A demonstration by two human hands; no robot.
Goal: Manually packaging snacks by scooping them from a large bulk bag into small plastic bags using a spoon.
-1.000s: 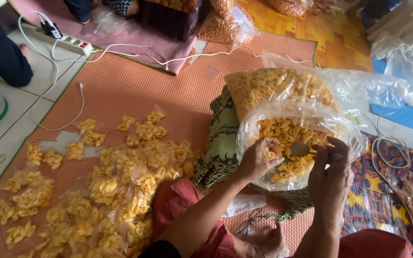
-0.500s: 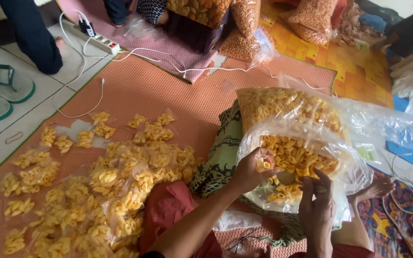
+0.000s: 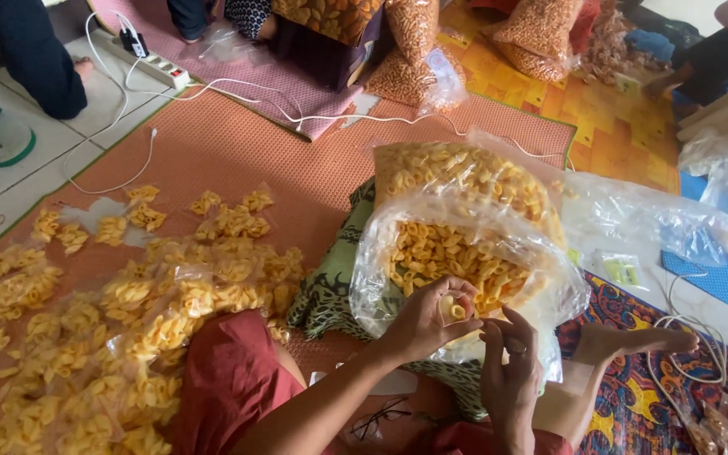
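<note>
While you sit on the mat, your left hand is curled around a small clear packet with a few yellow snacks in it, holding it just at the mouth of the big bag. Your right hand is right beside it at 4 o'clock, fingers pinched toward the packet's edge; whether they actually grip the plastic I cannot tell. The big bag lies open at 12 o'clock from your hands, tilted toward you on a green patterned cloth and full of the same yellow curled snacks. Filled packets are scattered over the mat at 9 o'clock, beside your red-clad knee. A bare foot rests at 3 o'clock. Glasses lie on the floor under your forearms. A power strip with white cables sits far off at 11 o'clock, near another person's leg.
</note>
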